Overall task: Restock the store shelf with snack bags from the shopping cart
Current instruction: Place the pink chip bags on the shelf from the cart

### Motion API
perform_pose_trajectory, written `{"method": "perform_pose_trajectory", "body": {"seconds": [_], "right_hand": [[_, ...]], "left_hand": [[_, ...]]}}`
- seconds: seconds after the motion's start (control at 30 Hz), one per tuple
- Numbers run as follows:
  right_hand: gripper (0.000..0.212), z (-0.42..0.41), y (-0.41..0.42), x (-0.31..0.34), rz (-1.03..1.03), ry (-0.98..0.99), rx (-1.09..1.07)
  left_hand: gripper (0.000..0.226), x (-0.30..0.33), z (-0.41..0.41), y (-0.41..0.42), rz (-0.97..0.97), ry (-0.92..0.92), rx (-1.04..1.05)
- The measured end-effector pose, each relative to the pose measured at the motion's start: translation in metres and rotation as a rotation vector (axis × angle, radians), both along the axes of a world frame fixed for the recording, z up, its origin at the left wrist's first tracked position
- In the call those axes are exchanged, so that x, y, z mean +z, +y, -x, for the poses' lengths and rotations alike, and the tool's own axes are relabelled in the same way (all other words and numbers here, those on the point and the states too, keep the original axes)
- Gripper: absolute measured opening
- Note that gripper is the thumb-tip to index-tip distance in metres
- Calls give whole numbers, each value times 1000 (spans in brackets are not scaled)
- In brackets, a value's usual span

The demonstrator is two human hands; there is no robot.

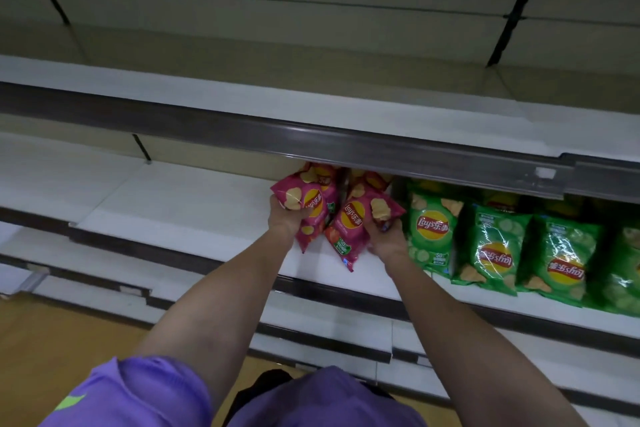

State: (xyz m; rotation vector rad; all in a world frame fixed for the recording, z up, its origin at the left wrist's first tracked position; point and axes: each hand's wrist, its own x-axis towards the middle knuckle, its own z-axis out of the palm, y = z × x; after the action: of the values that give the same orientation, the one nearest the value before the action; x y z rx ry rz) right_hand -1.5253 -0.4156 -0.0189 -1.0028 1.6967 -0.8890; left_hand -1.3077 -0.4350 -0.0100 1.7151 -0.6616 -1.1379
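One head-worn view looks forward and steeply down from close above the person's outstretched arms, facing the shelf (194,204). The wide lens bends the shelf edges. Floor shows near left; the bags (495,246) sit right.

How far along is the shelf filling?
Done: green bags already stand in a row, with pink ones behind. In hand: the left hand and right hand each place a pink bag. Left: the shelf beside them is bare; the cart is out of view.

Both hands (285,222) (386,239) outstretched, fingers clenched
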Motion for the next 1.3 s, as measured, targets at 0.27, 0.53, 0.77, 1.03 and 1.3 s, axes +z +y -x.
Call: {"method": "perform_pose_trajectory", "body": {"seconds": [0.27, 0.53, 0.77, 1.03, 1.3], "right_hand": [[59, -5, 4, 7, -46, 356, -23], [59, 11, -6, 10, -44, 307, 144], [66, 1, -1, -1, -105, 184, 125], [55, 8, -3, -3, -37, 276, 187], [67, -2, -28, 8, -26, 231, 50]], "left_hand": [[72, -8, -23, -15, -60, -131, -148], [57, -5, -23, -28, -141, -147, -280], [74, -10, -2, -9, -84, -286, -420], [72, 3, -9, -10, -121, -401, -530], [74, -4, -7, -14, -62, -408, -534]]}}
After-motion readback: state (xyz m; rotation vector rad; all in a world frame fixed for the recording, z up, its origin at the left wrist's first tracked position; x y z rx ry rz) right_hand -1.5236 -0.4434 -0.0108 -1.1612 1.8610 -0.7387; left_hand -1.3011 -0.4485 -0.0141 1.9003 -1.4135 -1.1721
